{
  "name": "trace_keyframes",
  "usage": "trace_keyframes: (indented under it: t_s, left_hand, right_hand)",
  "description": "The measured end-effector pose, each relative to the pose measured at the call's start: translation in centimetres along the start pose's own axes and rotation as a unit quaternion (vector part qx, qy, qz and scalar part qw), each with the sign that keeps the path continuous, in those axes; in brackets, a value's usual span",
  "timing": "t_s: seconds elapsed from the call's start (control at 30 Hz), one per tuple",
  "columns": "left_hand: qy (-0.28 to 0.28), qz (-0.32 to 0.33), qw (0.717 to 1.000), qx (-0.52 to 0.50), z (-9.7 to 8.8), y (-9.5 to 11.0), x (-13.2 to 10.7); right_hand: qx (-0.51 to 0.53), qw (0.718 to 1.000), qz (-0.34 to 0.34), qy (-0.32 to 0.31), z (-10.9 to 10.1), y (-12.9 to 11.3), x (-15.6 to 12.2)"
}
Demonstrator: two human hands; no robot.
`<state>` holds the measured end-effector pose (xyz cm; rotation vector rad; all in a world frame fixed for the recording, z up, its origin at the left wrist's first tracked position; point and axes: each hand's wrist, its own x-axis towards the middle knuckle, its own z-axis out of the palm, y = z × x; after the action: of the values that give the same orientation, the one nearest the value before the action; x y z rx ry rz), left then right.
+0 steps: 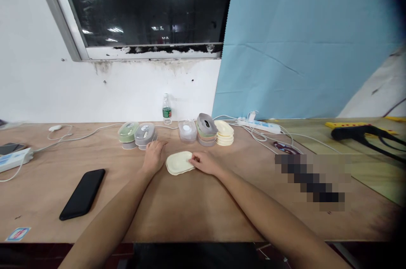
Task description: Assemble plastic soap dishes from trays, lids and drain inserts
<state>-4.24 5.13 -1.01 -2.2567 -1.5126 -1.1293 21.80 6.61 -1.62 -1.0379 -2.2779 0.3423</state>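
A shallow cream oval tray-like piece (178, 163) lies on the table in front of me. My right hand (205, 163) pinches its right edge between thumb and fingers. To its left, my left hand (154, 157) is raised off the cream piece, fingers apart and pointing forward, holding nothing that I can see. It is close to the front of a grey lidded box (145, 133), and whether it touches the box is unclear. Beside that box stands a green lidded box (128, 132). Behind the cream piece is a clear lid-like container (187, 130).
Grey and green frames (207, 127) are stacked next to a pile of cream pieces (224, 134). A bottle (166, 110) stands by the wall. A black phone (83, 195) lies left. Power strips (260, 126) and white cables run along the back; a pixelated patch covers something right.
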Motion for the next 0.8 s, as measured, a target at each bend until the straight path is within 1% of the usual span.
trace_keyframes:
  t_s: [0.07,0.1,0.17,0.23,0.3,0.33,0.4,0.5,0.6,0.67,0.8]
  left_hand:
    - [-0.014,0.002,1.0,-0.018,-0.1,0.0,0.0]
    - [-0.034,0.009,0.999,-0.032,-0.3,0.1,0.0]
    - [-0.096,0.035,0.993,-0.06,-0.4,0.5,0.0]
    - [-0.167,0.069,0.981,-0.073,-0.4,0.9,0.0]
    - [-0.221,0.098,0.968,-0.07,-0.1,1.3,0.0]
    - [-0.236,0.104,0.964,-0.066,0.2,1.4,-0.1]
    - [-0.247,0.1,0.962,-0.056,0.8,1.5,-0.2]
    - [-0.241,0.078,0.966,-0.043,1.5,1.4,-0.4]
    - [-0.241,0.068,0.967,-0.038,1.7,1.2,-0.5]
    - [-0.243,0.064,0.967,-0.038,1.6,1.2,-0.5]
    - [-0.237,0.064,0.968,-0.048,1.3,1.3,-0.4]
  right_hand:
    - [-0.004,0.999,0.029,0.038,-0.3,0.8,-0.1]
    - [-0.007,0.997,0.045,0.064,-0.5,1.3,-0.2]
    - [-0.012,0.987,0.081,0.139,-0.8,2.1,-0.1]
    - [-0.01,0.969,0.108,0.221,-1.1,2.9,0.1]
    - [-0.003,0.953,0.119,0.279,-1.2,3.5,0.4]
    - [-0.001,0.95,0.12,0.288,-1.2,3.8,0.5]
    - [-0.001,0.951,0.122,0.284,-1.2,4.2,0.8]
    - [-0.006,0.959,0.122,0.255,-1.0,4.4,1.1]
    - [-0.008,0.964,0.12,0.238,-1.0,4.5,1.1]
    - [-0.008,0.961,0.126,0.247,-1.0,4.5,1.1]
    - [0.018,0.947,0.138,0.291,-1.1,4.5,0.9]
